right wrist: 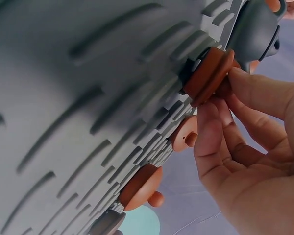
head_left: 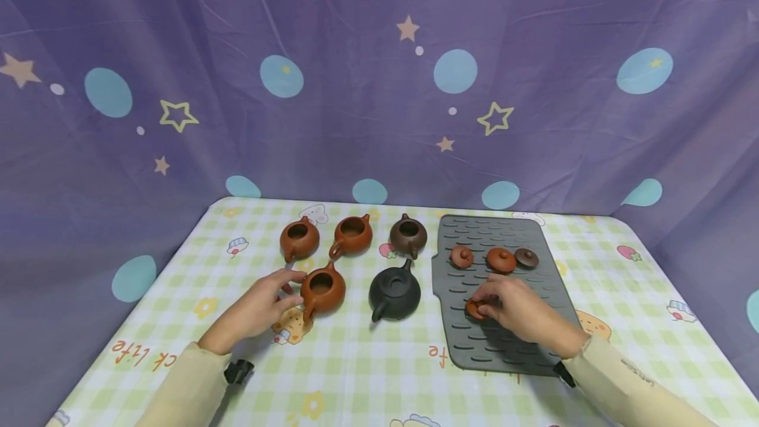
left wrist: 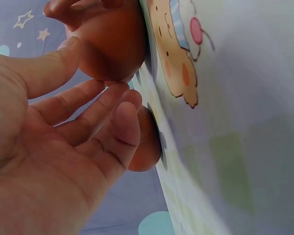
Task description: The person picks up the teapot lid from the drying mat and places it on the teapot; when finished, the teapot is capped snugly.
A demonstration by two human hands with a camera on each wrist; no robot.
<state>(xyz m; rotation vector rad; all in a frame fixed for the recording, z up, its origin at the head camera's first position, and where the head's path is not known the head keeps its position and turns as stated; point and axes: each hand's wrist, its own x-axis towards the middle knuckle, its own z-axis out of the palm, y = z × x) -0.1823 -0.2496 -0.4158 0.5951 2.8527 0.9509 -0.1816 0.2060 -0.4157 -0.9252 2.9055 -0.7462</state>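
Observation:
In the head view my right hand (head_left: 516,305) pinches a small reddish-brown teapot lid (head_left: 474,310) by its knob, low over the grey ridged mat (head_left: 504,354). The right wrist view shows thumb and fingertips on that lid (right wrist: 208,78), which is tilted with its underside facing the mat. My left hand (head_left: 267,308) is beside an orange-brown lidless teapot (head_left: 333,294), thumb and fingers spread at its left side. Up close in the left wrist view, the thumb tip overlaps the teapot's body (left wrist: 112,49), and the fingers reach along its far side.
A black teapot (head_left: 394,298) with a covered top stands between the hands. Behind are three lidless teapots: two orange-brown ones (head_left: 299,242) (head_left: 358,239) and a dark brown one (head_left: 409,237). Three more lids (head_left: 462,257) (head_left: 501,260) (head_left: 526,257) lie on the mat's far half.

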